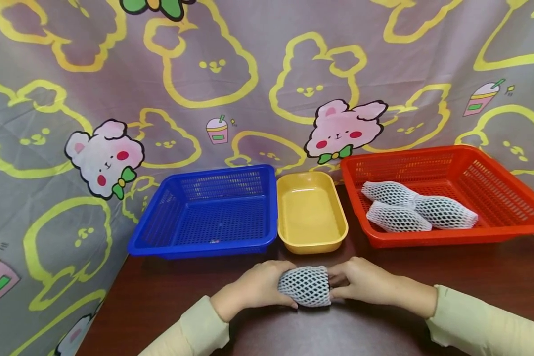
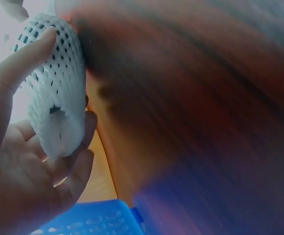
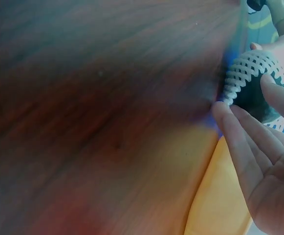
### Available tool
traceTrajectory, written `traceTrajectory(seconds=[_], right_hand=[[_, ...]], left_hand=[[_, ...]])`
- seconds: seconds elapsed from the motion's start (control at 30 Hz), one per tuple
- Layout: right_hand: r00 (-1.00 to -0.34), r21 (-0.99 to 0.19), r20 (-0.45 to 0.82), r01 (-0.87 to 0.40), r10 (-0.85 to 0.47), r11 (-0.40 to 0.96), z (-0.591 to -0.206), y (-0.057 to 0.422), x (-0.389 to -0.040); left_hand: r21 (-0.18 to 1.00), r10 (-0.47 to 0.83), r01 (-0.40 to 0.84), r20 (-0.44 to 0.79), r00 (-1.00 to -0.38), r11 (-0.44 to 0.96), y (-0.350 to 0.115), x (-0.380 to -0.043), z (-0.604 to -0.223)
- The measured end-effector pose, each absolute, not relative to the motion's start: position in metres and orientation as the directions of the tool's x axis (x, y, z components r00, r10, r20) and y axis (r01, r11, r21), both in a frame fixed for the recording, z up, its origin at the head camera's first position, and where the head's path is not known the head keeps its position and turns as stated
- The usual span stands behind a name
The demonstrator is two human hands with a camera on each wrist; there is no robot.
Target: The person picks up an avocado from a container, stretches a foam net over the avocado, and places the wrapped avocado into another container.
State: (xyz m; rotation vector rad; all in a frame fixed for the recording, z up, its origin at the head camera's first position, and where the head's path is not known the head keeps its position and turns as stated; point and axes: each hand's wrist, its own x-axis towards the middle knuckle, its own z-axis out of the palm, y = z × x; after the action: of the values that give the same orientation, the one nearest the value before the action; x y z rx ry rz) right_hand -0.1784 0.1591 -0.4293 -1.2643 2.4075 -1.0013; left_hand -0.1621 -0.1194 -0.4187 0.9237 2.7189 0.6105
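A white foam net sleeve (image 1: pixel 304 287) lies sideways between the two hands, close over the table. My left hand (image 1: pixel 267 284) grips its left end, thumb on the near side and fingers round the back; the left wrist view shows the gathered end (image 2: pixel 63 132) in that palm. At the sleeve's wide right end, my right hand (image 1: pixel 369 282) holds the rim between thumb and fingers. Inside that opening the right wrist view shows a dark, rounded thing (image 3: pixel 253 100), mostly hidden by the net; I cannot tell its kind.
Behind the hands stand a blue basket (image 1: pixel 204 247), a yellow tray (image 1: pixel 311 244) and a red basket (image 1: pixel 449 236). Three net-wrapped pieces (image 1: pixel 445 212) lie in the red basket. A patterned cloth (image 1: pixel 258 74) hangs behind the dark wooden table (image 1: pixel 160 296).
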Motion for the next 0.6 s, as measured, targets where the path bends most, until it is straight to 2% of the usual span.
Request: traceTrajectory(seconds=[0.37, 0.6], right_hand=[[-0.564, -0.633, 0.161, -0.689, -0.810, 0.354, -0.428, 0.159, -0.178], [-0.531, -0.608, 0.193, -0.724, -0.825, 0.324, -0.426, 0.160, -0.179]], left_hand=[[0.447, 0.638, 0.563, -0.024, -0.769, 0.695, -0.112, -0.161, -0.420], [0.409, 0.650, 0.587, -0.020, -0.759, 0.699, -0.107, -0.161, -0.422]])
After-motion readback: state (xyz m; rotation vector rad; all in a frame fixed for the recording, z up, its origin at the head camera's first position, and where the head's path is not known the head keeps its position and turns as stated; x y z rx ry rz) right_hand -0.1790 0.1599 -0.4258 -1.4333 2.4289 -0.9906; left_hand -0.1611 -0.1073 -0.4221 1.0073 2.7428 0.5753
